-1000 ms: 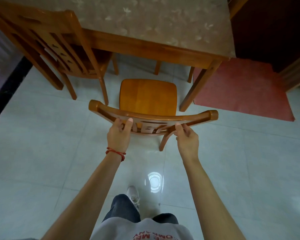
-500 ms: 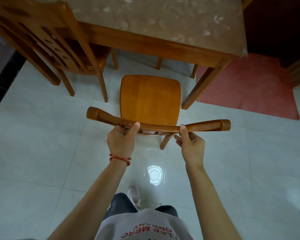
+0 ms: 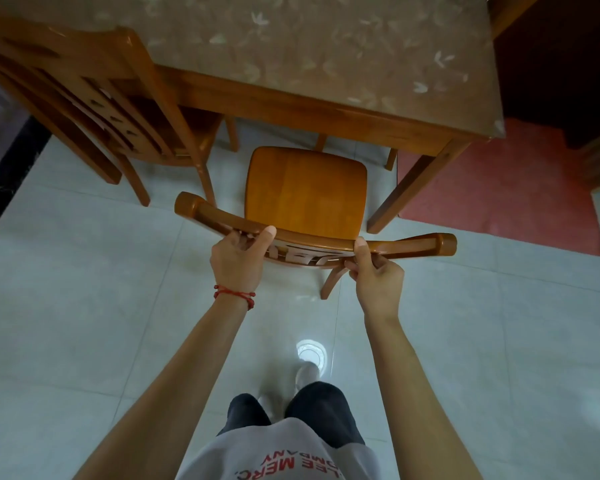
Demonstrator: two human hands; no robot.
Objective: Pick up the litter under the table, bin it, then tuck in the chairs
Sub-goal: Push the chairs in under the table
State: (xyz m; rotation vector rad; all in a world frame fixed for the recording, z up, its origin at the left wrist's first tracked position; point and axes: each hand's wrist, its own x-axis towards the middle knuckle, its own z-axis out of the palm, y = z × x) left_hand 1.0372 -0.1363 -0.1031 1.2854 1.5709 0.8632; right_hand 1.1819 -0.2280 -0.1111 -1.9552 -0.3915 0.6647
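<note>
Chair [image 3: 305, 192] at frame centre, its seat front now just under the bench [image 3: 326, 109] edge, has moved closer to the bench than a second ago, so tucking in is under way but unfinished. Left hand [image 3: 238, 263] and right hand [image 3: 376, 278] each grip its curved top rail. A second chair [image 3: 94, 102], upper left, looks partly tucked; no litter shows, though the floor under the bench is mostly hidden.

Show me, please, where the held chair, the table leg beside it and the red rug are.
held chair [image 3: 305, 188]: head view, middle of its seat.
table leg [image 3: 416, 181]: head view, midway down the slanted leg.
red rug [image 3: 506, 202]: head view, bare middle of the rug.
</note>
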